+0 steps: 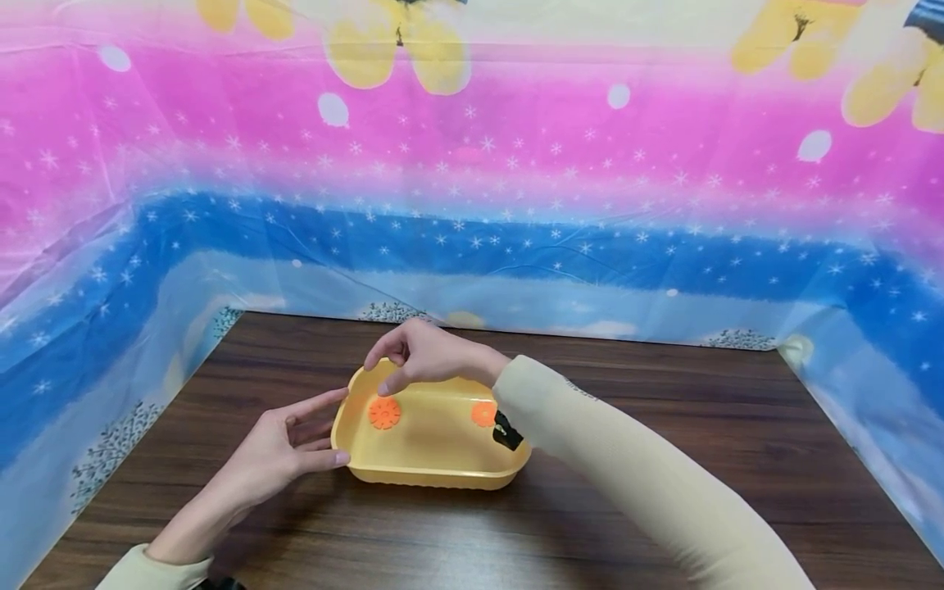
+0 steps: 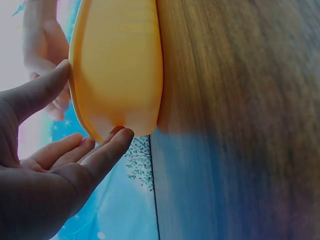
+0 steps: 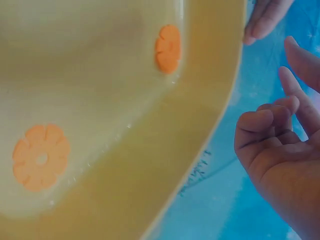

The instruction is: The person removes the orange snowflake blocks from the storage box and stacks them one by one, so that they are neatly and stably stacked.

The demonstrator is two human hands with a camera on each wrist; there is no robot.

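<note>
A yellow plastic basin (image 1: 435, 442) sits on the table. Two orange notched discs with a central hole lie inside: a left disc (image 1: 384, 413) and a right disc (image 1: 483, 413), partly covered by the right sleeve. My left hand (image 1: 274, 455) touches the basin's left end, thumb on its rim and fingers stretched against the outer wall (image 2: 122, 65). My right hand (image 1: 435, 356) hovers over the far left rim near the left disc, thumb and forefinger apart. In the right wrist view that hand (image 3: 280, 150) holds nothing, its other fingers bent.
The brown wood-grain table (image 1: 664, 459) extends on both sides of the basin. A printed cloth (image 1: 516, 188) hangs behind and beside it. A black strap piece (image 1: 506, 432) at the right wrist hangs over the basin's right end.
</note>
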